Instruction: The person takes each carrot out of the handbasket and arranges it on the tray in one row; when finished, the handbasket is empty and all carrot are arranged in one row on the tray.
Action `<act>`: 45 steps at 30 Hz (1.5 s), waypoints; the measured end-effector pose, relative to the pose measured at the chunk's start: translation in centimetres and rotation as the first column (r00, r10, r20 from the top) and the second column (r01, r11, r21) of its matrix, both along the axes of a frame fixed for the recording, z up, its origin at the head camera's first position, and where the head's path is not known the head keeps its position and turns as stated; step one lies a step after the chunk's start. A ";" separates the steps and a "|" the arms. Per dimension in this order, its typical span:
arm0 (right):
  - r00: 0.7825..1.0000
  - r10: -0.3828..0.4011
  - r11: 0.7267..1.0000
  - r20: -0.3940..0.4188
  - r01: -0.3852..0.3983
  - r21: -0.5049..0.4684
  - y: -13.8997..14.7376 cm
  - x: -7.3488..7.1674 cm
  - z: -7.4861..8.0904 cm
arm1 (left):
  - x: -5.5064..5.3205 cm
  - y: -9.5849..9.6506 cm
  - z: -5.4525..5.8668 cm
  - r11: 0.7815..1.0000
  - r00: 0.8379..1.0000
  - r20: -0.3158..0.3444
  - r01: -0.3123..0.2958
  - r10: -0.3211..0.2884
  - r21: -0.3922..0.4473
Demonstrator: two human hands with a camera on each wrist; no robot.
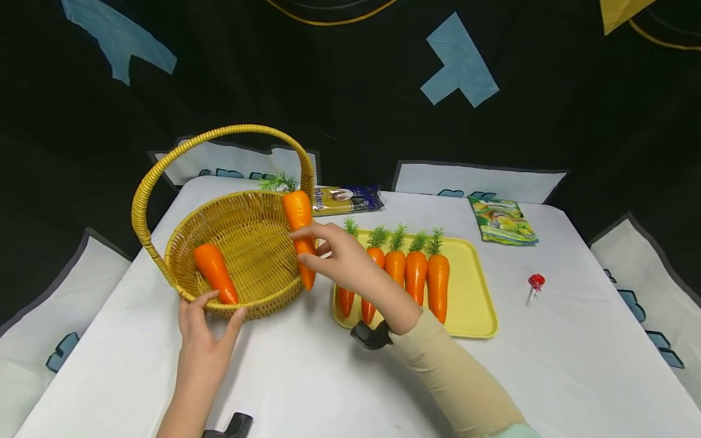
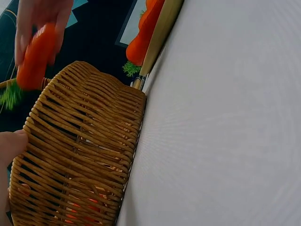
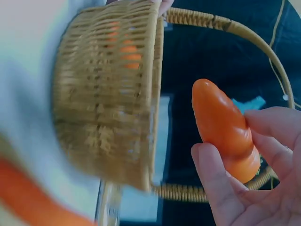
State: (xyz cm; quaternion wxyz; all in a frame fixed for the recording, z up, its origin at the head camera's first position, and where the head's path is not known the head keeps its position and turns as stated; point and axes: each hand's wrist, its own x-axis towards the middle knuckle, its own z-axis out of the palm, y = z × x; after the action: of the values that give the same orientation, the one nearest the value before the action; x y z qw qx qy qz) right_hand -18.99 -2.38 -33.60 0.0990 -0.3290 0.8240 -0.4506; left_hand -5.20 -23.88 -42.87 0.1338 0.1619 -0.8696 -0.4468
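Observation:
My right hand [image 1: 347,258] pinches an orange toy carrot [image 1: 299,210] between thumb and fingers, at the right rim of a yellow wicker basket [image 1: 285,298]. In the right wrist view, this carrot [image 3: 218,125] is beside the basket's opening, framed by its tall handle [image 3: 225,23]. My left hand [image 1: 205,340] grips the basket's near rim. In the left wrist view, its thumb [image 2: 11,143] lies on the rim. Inside the basket, another carrot [image 1: 215,271] leans at the left, near my left fingers.
Right of the basket, a yellow tray [image 1: 471,292] holds several carrots [image 1: 438,283] with green tops. Behind lies a blue and gold packet [image 1: 347,201]. A green packet [image 1: 502,222] and a red lollipop [image 1: 536,281] lie on the white table at right.

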 end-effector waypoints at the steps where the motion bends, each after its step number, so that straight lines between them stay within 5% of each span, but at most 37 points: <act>1: 1.000 -0.011 1.000 -0.013 0.011 0.011 0.9 0.3 -0.1 | 0.0 0.0 0.0 1.000 1.000 0.004 -0.002 0.002 0.004; 8: 0.990 -0.136 0.990 -0.031 0.137 0.042 7.5 1.9 -1.9 | 0.1 -0.1 -0.1 1.000 1.000 0.018 -0.003 0.003 0.030; 16: 0.944 -0.329 0.944 0.018 0.329 0.017 15.2 2.8 -3.8 | -0.3 0.2 -0.3 1.000 0.999 -0.041 -0.003 0.004 0.031; 24: 0.832 -0.553 0.826 0.045 0.541 0.156 21.0 2.6 -6.2 | -0.3 0.2 -0.2 1.000 0.999 -0.045 -0.010 0.011 0.024; 27: 0.806 -0.590 0.792 0.042 0.568 0.222 22.0 2.7 -6.8 | -0.3 0.2 -0.2 1.000 0.999 -0.041 -0.009 0.010 0.021; 35: 0.793 -0.602 0.777 0.093 0.554 0.299 22.4 3.1 -7.9 | -0.4 0.2 -0.4 1.000 0.998 -0.065 -0.006 0.007 0.022; 45: 0.806 -0.590 0.768 0.039 0.546 0.336 21.6 3.1 -8.2 | -0.4 0.1 -0.5 0.999 0.998 -0.054 -0.008 0.010 0.031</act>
State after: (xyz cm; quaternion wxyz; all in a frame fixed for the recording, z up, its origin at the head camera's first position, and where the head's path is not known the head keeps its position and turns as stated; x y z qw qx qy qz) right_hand -15.86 19.27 -41.81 0.0666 -0.0112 0.9354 -0.3470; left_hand -5.57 -23.75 -43.39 0.1570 0.1555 -0.8580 -0.4637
